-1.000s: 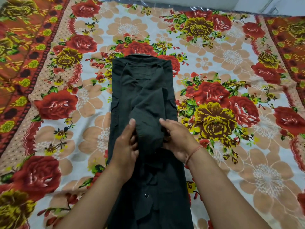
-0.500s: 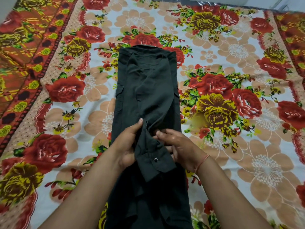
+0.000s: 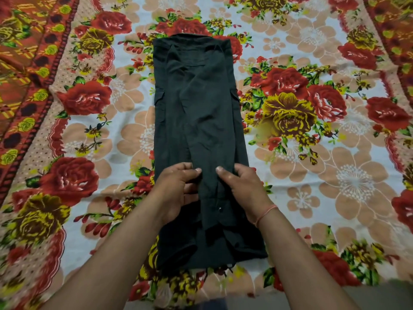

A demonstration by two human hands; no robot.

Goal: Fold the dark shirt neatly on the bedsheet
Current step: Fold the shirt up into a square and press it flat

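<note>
long dark cloth shirt (image 3: 201, 121), frame ctr, on floral bedsheet (image 3: 312, 175). left hand (image 3: 178, 193) & right hand (image 3: 243, 189) grips pinch sleeve cuff (image 3: 218, 209).

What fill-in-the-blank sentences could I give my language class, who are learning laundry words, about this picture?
1. The dark shirt lies on a bedsheet printed with ____.
2. A thin thread band circles the person's ____ wrist.
3. The left hand and right hand both rest on the ____.
4. A small metal ____ shows on the sleeve cuff.

Missing words: flowers; right; shirt; button
</note>
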